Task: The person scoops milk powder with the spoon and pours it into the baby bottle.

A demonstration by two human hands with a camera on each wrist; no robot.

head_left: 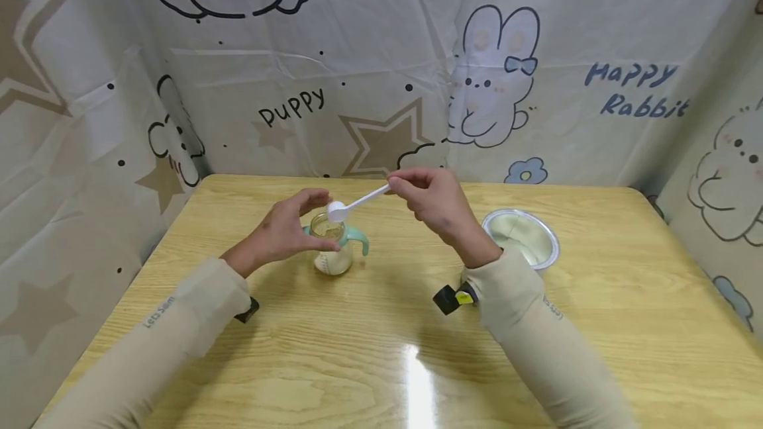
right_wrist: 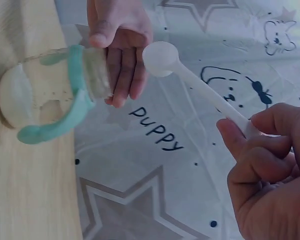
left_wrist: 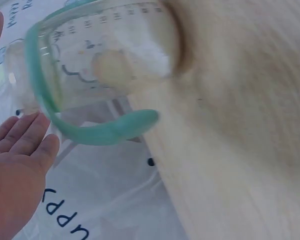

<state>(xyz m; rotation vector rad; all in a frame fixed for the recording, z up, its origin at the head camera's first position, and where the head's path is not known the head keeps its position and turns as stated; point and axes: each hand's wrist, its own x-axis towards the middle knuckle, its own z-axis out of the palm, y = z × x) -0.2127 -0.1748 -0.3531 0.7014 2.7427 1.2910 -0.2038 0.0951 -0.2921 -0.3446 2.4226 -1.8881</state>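
A clear baby bottle with a mint-green two-handled collar stands upright and uncapped on the table, pale powder at its bottom. My left hand is beside its neck, thumb in front and fingers spread behind; in the left wrist view the fingers look straight. Between the thumb and fingers of my right hand is the handle end of a white measuring scoop. Its bowl hangs just above the bottle's mouth. In the right wrist view, the scoop bowl is apart from the bottle neck.
An open tub of pale powder with a silvery rim stands to the right, partly behind my right forearm. The wooden table ends at a printed cloth hung along the back and sides. Each wrist carries a small black camera.
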